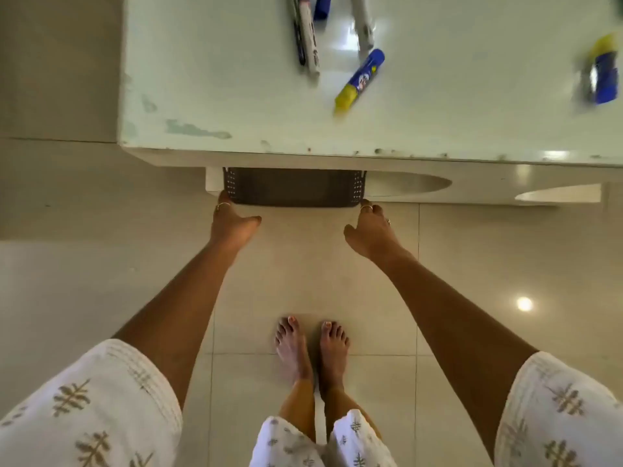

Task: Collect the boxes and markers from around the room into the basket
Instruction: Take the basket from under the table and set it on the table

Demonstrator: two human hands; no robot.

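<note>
1. Nearest the camera: white sleeves (101, 409) printed with tan leaf marks, and the hem of a matching garment above two bare feet (312, 348) standing together on pale glossy floor tiles (101, 281).
2. Both bare forearms reach forward and down toward the underside of the table.
3. Left hand (232, 224): fingertips at the left near corner of a dark brown perforated plastic basket (293, 187), thumb spread out to the side and clear of it. Fingers run under the rim area; whether they curl round it cannot be told.
4. Right hand (369, 230): fingertips at the right near corner of the same basket, thumb spread toward the middle, rings on the fingers. The hold itself is hidden, so firm grip or mere touch cannot be told.
5. The basket sits partly under the near edge of the white glossy table (202, 79), only its front part showing.
6. On the tabletop beyond: a blue tube with a yellow cap (360, 80) lying aslant.
7. Further back, a white marker with dark lettering (308, 38) beside a thin dark pen (298, 42).
8. At the far edge, a blue cylinder (322, 6) and a blurred grey-white marker (362, 25).
9. Far right: a blurred blue and yellow item (603, 72), kind unclear.
</note>
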